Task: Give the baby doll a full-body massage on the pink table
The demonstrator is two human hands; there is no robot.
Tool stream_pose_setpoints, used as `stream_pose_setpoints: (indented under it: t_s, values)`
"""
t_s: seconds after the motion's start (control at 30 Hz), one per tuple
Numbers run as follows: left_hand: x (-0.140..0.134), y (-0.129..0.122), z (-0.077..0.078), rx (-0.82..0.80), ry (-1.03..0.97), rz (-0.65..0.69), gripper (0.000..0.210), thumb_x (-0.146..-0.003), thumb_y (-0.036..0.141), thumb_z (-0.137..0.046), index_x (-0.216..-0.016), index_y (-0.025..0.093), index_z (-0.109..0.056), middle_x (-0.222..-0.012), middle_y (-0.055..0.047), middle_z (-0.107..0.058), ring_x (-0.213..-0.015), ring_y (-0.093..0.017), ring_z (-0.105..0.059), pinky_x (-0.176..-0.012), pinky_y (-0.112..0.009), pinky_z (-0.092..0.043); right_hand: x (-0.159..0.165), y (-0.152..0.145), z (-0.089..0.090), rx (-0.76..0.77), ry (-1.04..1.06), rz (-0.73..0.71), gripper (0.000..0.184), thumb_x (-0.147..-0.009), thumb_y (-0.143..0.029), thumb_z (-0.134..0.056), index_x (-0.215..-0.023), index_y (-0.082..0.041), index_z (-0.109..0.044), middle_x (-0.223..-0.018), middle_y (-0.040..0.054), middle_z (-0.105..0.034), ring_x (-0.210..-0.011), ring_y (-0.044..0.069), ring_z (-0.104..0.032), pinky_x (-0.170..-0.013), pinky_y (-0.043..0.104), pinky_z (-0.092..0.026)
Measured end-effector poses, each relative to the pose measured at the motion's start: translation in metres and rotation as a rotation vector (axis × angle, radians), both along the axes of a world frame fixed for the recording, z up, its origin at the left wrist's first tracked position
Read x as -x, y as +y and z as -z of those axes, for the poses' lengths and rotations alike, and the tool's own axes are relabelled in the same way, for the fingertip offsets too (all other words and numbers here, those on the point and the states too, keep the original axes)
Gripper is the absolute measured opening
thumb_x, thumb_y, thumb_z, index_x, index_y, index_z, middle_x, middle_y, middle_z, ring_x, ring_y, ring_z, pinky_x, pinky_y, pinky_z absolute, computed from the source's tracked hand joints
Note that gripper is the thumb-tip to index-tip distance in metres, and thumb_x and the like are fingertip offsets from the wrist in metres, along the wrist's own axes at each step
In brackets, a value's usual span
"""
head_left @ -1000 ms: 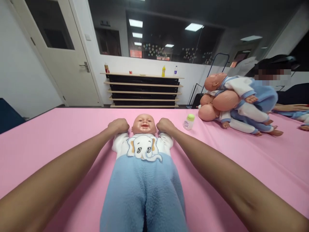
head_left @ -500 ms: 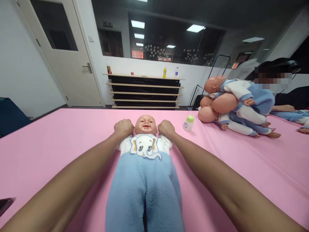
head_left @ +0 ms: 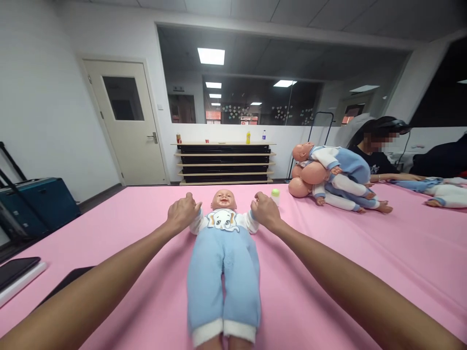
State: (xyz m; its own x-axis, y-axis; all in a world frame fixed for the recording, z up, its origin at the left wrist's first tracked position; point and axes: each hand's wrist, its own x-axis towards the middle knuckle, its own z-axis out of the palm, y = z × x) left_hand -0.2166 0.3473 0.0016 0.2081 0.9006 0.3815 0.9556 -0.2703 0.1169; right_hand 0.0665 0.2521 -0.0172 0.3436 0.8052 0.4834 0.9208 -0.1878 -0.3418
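Note:
A baby doll [head_left: 224, 262] in a white top with an elephant face and light blue trousers lies on its back, its feet towards me. My left hand [head_left: 184, 212] is closed around the end of the doll's arm on the left side. On the other side, my right hand [head_left: 268, 211] grips the end of the doll's other arm. Both doll arms are bent with their hands raised beside the head, and my fingers hide most of the doll's hands. Just behind my right hand stands a small white bottle with a green cap [head_left: 275, 196].
The table is covered with a pink sheet [head_left: 310, 291]. Several similar dolls [head_left: 328, 177] are piled at the right; beyond them a person [head_left: 379, 150] handles another doll [head_left: 448, 194]. A phone [head_left: 18, 272] lies at the left edge, near a dark suitcase [head_left: 44, 204]. A low shelf [head_left: 226, 163] stands behind.
My view has tilted up and drawn back, bringing the doll's trouser cuffs into sight. My hands have moved outward from the doll's head, still holding its arms.

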Motion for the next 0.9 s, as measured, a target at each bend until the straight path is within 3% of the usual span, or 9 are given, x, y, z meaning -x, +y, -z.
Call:
stream_pose_setpoints:
  t_s: [0.13,0.3,0.43,0.53,0.73,0.9]
  values:
    - [0.019,-0.052,0.007,0.022,0.03,0.023,0.034,-0.091,0.042,-0.03,-0.104,0.017,-0.049,-0.086,-0.012,-0.07,-0.078,-0.031,-0.066,-0.06,-0.035,-0.04,0.006,-0.045,0.008,-0.002,-0.012,-0.065,0.018,-0.091,-0.03,-0.046,-0.102,-0.019,-0.056,-0.097,0.0069,-0.063,-0.083,0.018,-0.058,-0.068,0.027,-0.033]
    - [0.043,-0.104,0.04,0.113,0.024,0.069,0.026,-0.093,0.037,-0.028,-0.099,0.019,-0.046,-0.083,-0.011,-0.069,-0.076,-0.027,-0.066,-0.061,-0.033,-0.036,0.015,-0.097,0.037,0.019,0.008,-0.11,0.013,-0.093,-0.031,-0.045,-0.095,-0.019,-0.049,-0.094,0.0049,-0.058,-0.071,0.015,-0.055,-0.061,0.025,-0.031]
    - [0.053,-0.123,0.066,0.218,-0.018,0.108,0.023,-0.093,0.036,-0.029,-0.101,0.019,-0.042,-0.084,-0.01,-0.069,-0.076,-0.027,-0.066,-0.059,-0.032,-0.035,0.021,-0.121,0.063,0.122,0.045,-0.145,0.012,-0.093,-0.031,-0.046,-0.095,-0.019,-0.044,-0.099,0.0065,-0.056,-0.075,0.015,-0.057,-0.061,0.024,-0.031]
    - [0.05,-0.128,0.075,0.237,-0.022,0.11,0.023,-0.093,0.036,-0.03,-0.102,0.018,-0.041,-0.085,-0.01,-0.069,-0.076,-0.027,-0.066,-0.058,-0.033,-0.034,0.025,-0.126,0.074,0.229,0.043,-0.128,0.015,-0.092,-0.031,-0.047,-0.098,-0.018,-0.043,-0.1,0.0082,-0.056,-0.076,0.017,-0.058,-0.06,0.025,-0.03]
    - [0.041,-0.132,0.075,0.237,-0.009,0.093,0.023,-0.094,0.034,-0.03,-0.106,0.017,-0.041,-0.086,-0.012,-0.07,-0.077,-0.026,-0.067,-0.06,-0.032,-0.035,0.032,-0.128,0.069,0.241,0.014,-0.118,0.014,-0.093,-0.029,-0.047,-0.098,-0.017,-0.044,-0.092,0.0076,-0.059,-0.071,0.017,-0.058,-0.056,0.025,-0.027]
    - [0.048,-0.127,0.051,0.183,0.026,0.102,0.027,-0.094,0.034,-0.028,-0.106,0.018,-0.046,-0.089,-0.012,-0.07,-0.079,-0.027,-0.067,-0.064,-0.033,-0.038,0.033,-0.127,0.044,0.156,-0.052,-0.115,0.019,-0.099,-0.033,-0.033,-0.101,-0.019,-0.046,-0.097,0.007,-0.06,-0.077,0.017,-0.059,-0.062,0.026,-0.029]
